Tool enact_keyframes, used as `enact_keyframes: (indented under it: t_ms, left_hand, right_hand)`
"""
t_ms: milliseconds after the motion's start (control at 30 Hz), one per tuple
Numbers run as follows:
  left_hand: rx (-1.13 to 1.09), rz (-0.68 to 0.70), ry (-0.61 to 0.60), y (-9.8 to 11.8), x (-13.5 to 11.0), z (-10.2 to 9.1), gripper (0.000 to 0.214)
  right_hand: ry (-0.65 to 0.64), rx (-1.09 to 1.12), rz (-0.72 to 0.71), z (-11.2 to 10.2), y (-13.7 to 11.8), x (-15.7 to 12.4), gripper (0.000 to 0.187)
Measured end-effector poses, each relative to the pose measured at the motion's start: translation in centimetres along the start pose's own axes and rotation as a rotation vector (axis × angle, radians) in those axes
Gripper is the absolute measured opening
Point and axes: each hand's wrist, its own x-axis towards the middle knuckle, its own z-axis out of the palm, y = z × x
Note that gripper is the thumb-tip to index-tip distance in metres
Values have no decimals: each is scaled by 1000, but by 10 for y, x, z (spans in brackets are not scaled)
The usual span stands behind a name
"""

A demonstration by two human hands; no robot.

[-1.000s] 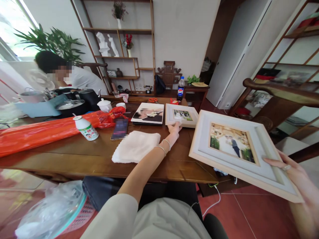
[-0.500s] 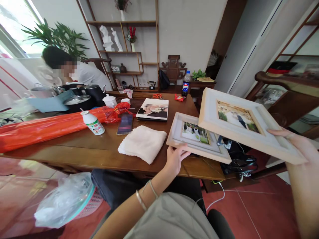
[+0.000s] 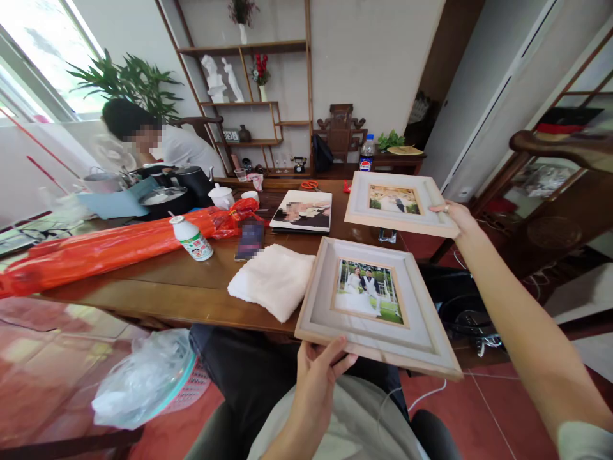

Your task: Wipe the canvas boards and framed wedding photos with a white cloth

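My left hand (image 3: 318,377) grips the near edge of a picture frame (image 3: 371,294), thumb on top. This frame has a pale wooden border, a light mat and a small outdoor photo of a couple; it reaches over the table's front edge. Farther off, my right hand (image 3: 454,214), with a ring on one finger, holds a similar frame (image 3: 395,201) by its right side, above the table's right end. Its photo shows a couple in a golden scene. A folded white towel (image 3: 275,281) lies just left of the nearer frame. The undersides of both frames are hidden.
On the table (image 3: 191,291) are a photo-covered album (image 3: 302,211), a phone (image 3: 249,240), a white bottle (image 3: 191,238), orange scissors (image 3: 310,185) and a long red plastic-wrapped bundle (image 3: 119,239). A person (image 3: 186,147) sits across. A bag-lined basket (image 3: 189,390) stands on the floor.
The left-hand frame has come nearer to me and its photo now shows fully. My right hand has carried the other frame left and farther away, so the two no longer overlap.
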Motion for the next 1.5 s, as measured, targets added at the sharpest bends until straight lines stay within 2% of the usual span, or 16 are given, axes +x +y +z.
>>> enact_keyframes:
  t_ms: [133, 300, 533, 633, 733, 900, 1100, 1233, 1300, 1367, 1433, 1500]
  left_hand:
    - [-28, 17, 37, 2, 0, -5, 48]
    - [-65, -8, 80, 1, -2, -2, 52]
    - [-54, -47, 121, -2, -5, 4, 62]
    - [-12, -86, 118, 1, -6, -1, 64]
    - [63, -146, 100, 8, -5, -11, 55]
    - [122, -177, 40, 15, -3, -24, 49]
    - [20, -134, 29, 17, -6, -20, 53]
    - [12, -124, 5, 18, -5, -18, 47]
    - [21, -144, -12, 19, -5, -21, 40]
    - [88, -204, -56, 26, -7, -25, 33]
    - [290, -330, -205, 42, -11, -31, 32]
    - [593, -368, -412, 68, -13, -38, 37]
  right_hand:
    - [-31, -14, 71, 16, 18, 10, 42]
    - [-43, -23, 127, 25, 33, 22, 41]
    - [4, -48, 142, 47, 61, 34, 40]
    - [-13, -61, 135, 54, 71, 38, 37]
    - [-29, -71, 124, 57, 78, 43, 35]
    - [-35, -79, 113, 60, 85, 54, 38]
    - [-64, -116, 114, 66, 84, 57, 36]
    - [-97, -160, 110, 65, 77, 59, 35]
    - [-57, -251, 44, 62, 71, 57, 43]
    - [29, -390, -112, 56, 62, 45, 54]
    - [66, -500, -309, 50, 49, 19, 56]
    - [-59, -546, -462, 44, 35, -22, 45]
